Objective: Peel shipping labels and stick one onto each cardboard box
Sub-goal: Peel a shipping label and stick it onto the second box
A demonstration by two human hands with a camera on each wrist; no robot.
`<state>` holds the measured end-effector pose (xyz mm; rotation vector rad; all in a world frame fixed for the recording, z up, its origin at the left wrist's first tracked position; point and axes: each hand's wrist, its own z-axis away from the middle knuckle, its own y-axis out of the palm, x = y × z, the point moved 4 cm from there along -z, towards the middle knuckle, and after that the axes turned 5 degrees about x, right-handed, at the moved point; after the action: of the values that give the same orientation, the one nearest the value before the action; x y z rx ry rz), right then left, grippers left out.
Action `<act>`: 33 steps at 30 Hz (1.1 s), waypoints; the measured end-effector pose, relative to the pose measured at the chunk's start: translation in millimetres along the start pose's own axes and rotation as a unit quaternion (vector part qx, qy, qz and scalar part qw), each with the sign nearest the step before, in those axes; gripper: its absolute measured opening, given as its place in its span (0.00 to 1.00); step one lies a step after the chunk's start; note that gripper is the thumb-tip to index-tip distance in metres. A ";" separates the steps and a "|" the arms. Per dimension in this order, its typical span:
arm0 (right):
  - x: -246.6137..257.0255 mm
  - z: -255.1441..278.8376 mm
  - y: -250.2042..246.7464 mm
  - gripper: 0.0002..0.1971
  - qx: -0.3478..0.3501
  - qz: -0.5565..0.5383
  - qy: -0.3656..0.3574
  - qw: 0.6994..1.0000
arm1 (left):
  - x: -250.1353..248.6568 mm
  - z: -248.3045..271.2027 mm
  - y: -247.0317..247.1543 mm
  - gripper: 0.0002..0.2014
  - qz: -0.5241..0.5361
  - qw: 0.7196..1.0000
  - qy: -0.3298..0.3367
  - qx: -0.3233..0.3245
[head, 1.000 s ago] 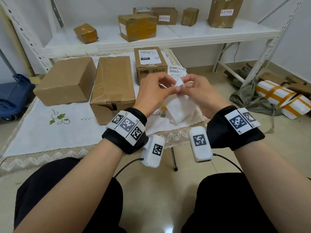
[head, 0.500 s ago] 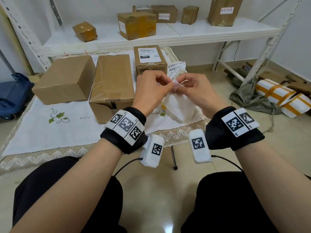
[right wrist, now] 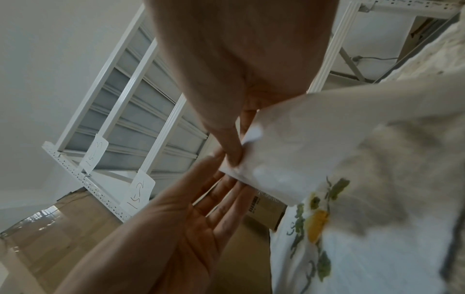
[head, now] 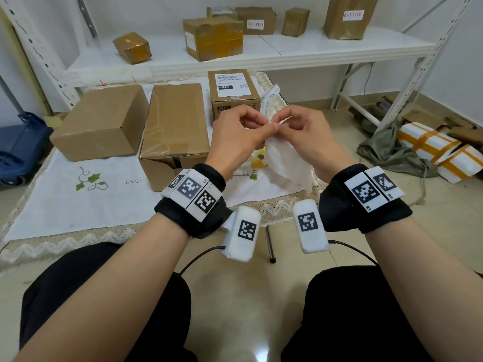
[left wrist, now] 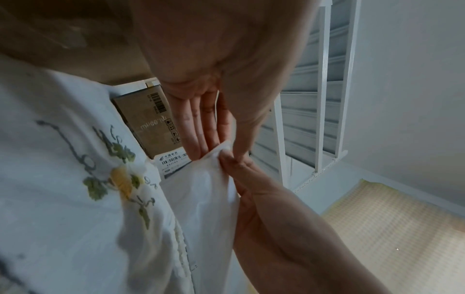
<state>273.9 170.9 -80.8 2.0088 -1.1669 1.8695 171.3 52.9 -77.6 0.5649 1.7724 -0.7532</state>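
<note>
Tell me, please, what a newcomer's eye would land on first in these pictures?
First, the left hand and right hand, raised over the table's near edge, both pinching a corner of a white label sheet. Behind them three cardboard boxes stand on the embroidered tablecloth: only the small box bears a printed label, while the middle box and the left box show none.

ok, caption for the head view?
Both hands pinch a label sheet above the table; two boxes unlabelled.
</note>
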 end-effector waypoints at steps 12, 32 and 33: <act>-1.2 -0.9 0.0 0.01 0.007 -0.037 -0.005 0.999 | 2.0 -1.9 -3.1 0.04 0.050 0.999 -0.007 -0.019; 6.0 2.4 -2.2 0.05 0.007 -0.132 0.012 0.991 | -0.9 -3.2 -5.6 0.07 0.105 0.994 -0.004 -0.033; 6.4 2.6 -2.4 0.06 0.011 -0.140 0.014 0.990 | -0.9 -3.0 -5.3 0.07 0.103 0.994 -0.005 -0.031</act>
<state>276.8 168.3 -74.6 2.0275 -0.8099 1.7713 165.9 51.4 -74.9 0.6895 1.6921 -0.5540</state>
